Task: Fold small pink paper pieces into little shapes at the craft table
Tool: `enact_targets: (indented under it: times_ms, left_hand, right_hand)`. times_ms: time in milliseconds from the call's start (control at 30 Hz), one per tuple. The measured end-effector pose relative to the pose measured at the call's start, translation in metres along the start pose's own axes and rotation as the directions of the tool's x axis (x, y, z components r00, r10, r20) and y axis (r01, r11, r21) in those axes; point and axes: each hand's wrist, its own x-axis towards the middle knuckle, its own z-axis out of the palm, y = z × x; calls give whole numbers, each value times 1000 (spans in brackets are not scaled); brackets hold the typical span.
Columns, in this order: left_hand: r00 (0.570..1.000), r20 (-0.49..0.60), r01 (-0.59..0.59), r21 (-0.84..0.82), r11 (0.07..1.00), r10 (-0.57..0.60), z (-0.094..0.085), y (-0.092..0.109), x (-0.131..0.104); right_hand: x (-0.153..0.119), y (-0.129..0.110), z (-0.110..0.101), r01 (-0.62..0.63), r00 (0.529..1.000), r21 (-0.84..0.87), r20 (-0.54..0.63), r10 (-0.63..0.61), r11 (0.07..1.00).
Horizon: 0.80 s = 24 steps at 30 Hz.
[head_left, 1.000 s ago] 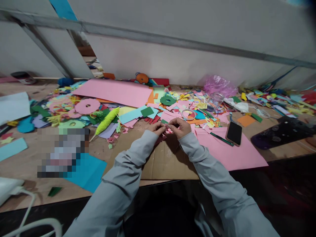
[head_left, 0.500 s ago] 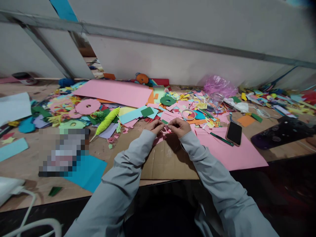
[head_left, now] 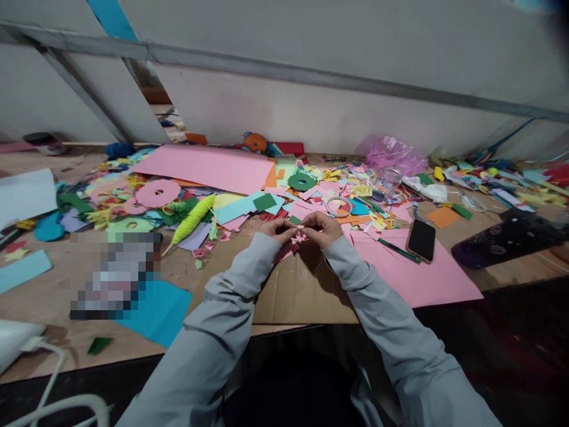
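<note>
Left hand (head_left: 278,229) & right hand (head_left: 323,229) pinched shut on small pink paper piece (head_left: 299,238), held between them just above cardboard (head_left: 293,290). Piece mostly hidden by fingertips; shape hard to tell. Phone (head_left: 421,239) nearby on pink sheet (head_left: 413,276).

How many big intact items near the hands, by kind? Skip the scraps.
Hands: 2, left hand and right hand, both pinching a pink piece
Pink sheets: 2, far, near
Phone: 1
Green pen: 1
Tape roll: 1
Pink disc: 1
Total: 9
</note>
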Motion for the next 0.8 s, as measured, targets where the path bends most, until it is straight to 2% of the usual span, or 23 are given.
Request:
enact_targets:
  times_ms: [167, 333, 433, 600, 800]
  left_hand:
    - [1000, 15, 16, 0, 1000, -16, -1, -3, 2]
    - [992, -29, 123, -79, 989, -126, -2, 2, 2]
    - [982, -36, 180, -164, 970, -188, -3, 3, 2]
    - [987, 0, 157, -172, 973, -159, -3, -4, 5]
    - [996, -43, 77, -145, 987, -84, -1, -18, 9]
  right_hand:
    - [-2, -4, 1, 59, 998, -115, -5, -60, 992]
    - [-3, -3, 0, 79, 995, -11, 62, -78, 997]
    - [-3, -4, 0, 124, 987, -26, 103, -121, 992]
    - [-2, -5, 0, 187, 979, -98, 102, -177, 977]
    - [-3, -1, 4, 88, 996, -118, 14, -87, 989]
